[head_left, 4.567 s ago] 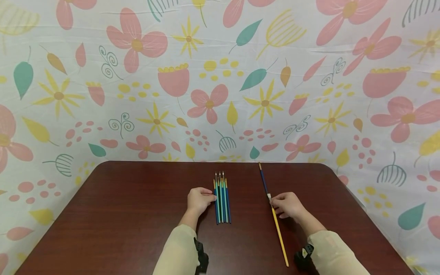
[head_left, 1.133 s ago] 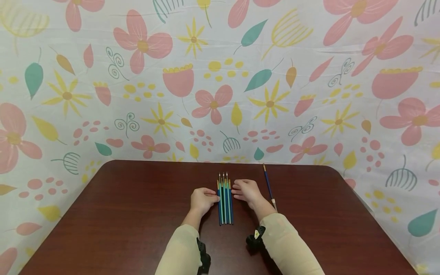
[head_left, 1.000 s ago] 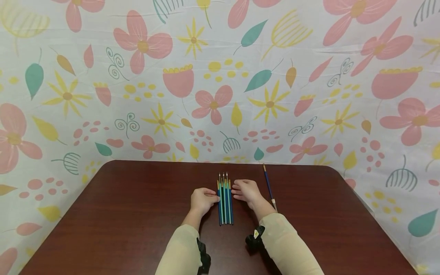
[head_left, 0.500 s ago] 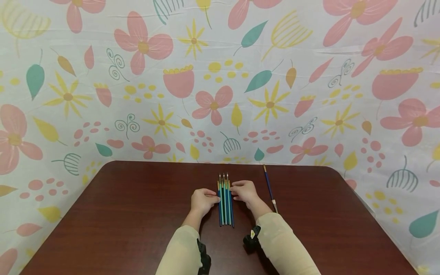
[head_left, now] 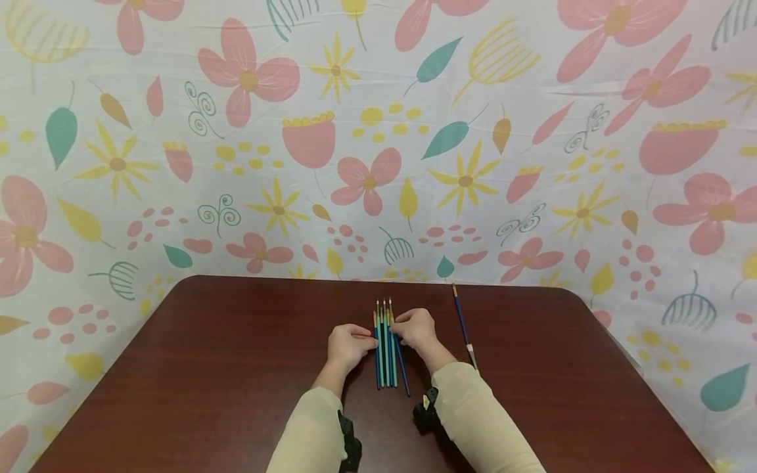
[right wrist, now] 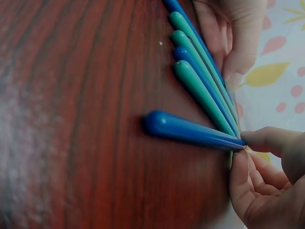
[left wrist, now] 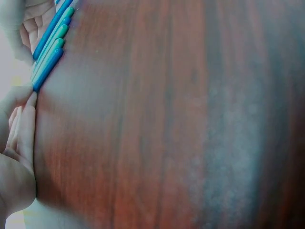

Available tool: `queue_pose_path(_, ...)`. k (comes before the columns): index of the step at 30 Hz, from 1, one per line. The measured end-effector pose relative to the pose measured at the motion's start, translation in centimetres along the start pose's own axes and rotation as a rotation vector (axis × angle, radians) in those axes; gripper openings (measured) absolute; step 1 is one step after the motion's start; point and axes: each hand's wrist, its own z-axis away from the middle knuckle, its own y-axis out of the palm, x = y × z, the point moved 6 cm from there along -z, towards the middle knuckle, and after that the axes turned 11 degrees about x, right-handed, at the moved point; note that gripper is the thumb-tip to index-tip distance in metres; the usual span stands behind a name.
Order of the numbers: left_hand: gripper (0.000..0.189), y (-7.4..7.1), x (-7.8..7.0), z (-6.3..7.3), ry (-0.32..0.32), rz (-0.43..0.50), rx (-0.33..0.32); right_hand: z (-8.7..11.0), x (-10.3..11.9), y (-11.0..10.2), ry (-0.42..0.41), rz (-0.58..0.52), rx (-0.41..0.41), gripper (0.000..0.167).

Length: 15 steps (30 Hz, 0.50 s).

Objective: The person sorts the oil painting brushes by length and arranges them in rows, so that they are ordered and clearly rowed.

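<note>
Several blue and teal paintbrushes [head_left: 386,355] lie side by side on the table, bristles away from me. At the row's left edge, my left hand [head_left: 347,347] touches the outermost blue paintbrush [left wrist: 46,71] with thumb and fingers extended. On the other side, my right hand [head_left: 417,328] pinches the rightmost blue paintbrush [right wrist: 190,132] near its ferrule, between thumb and fingertip. That brush is angled, its handle end swung out from the row. In the right wrist view the teal handles [right wrist: 202,93] stay close together. Its bristles are hidden by my fingers.
Farther right lies another dark blue paintbrush [head_left: 460,314], reaching the table's back edge. Below it shows the pale tip of another brush [head_left: 471,353], the rest hidden behind my right sleeve [head_left: 473,407]. Behind the brown table [head_left: 207,368] hangs a floral cloth [head_left: 378,131].
My right hand has left the yellow brush at the right and come to the row. It now pinches the rightmost blue paintbrush, whose handle end has swung right. My left hand stays put.
</note>
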Motion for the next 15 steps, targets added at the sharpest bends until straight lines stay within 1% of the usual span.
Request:
queue_pose_path(3,0.018,-0.1,0.1,0.0,0.003,0.000,-0.005,0.0,-0.1,-0.2,0.017,-0.053,0.015,0.017)
queue_pose_path(7,0.018,-0.1,0.1,0.0,0.001,0.003,-0.011,0.2,0.1,-0.6,0.026,-0.123,0.039,0.020)
queue_pose_path(12,0.018,-0.1,0.0,0.0,0.002,0.003,-0.010,0.6,0.1,-1.5,0.016,-0.195,0.050,0.025)
queue_pose_path(15,0.018,0.0,0.1,0.0,0.006,0.006,-0.004,0.7,-0.1,-2.0,0.009,-0.220,0.049,0.027)
